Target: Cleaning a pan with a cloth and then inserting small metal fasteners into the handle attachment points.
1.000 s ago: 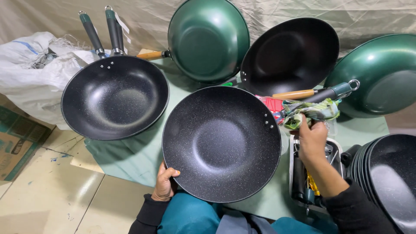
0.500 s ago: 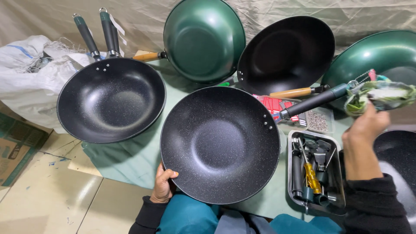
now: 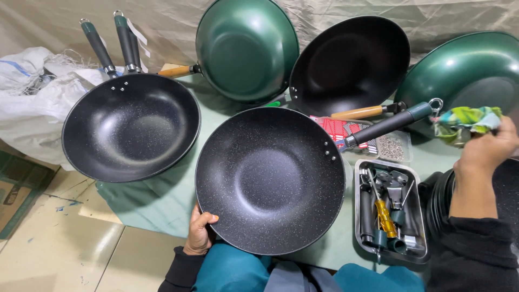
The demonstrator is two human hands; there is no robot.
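A black speckled wok (image 3: pixel 270 178) with a dark green handle lies in front of me on the green-covered table (image 3: pixel 162 200). My left hand (image 3: pixel 200 232) grips its near left rim from below. My right hand (image 3: pixel 486 148) is raised at the right edge, closed on a crumpled green patterned cloth (image 3: pixel 467 121), just beyond the ring at the end of the wok's handle (image 3: pixel 389 125).
A second black wok (image 3: pixel 130 127) lies at left with two handles behind it. Two green woks (image 3: pixel 246 48) (image 3: pixel 465 70) and a black wok (image 3: pixel 351 62) lean at the back. A metal tray (image 3: pixel 390 208) of tools sits right of me; stacked black pans (image 3: pixel 508 189) far right.
My right hand has carried the cloth from above the tool tray out to the right and upward. The left hand stays on the wok's rim.
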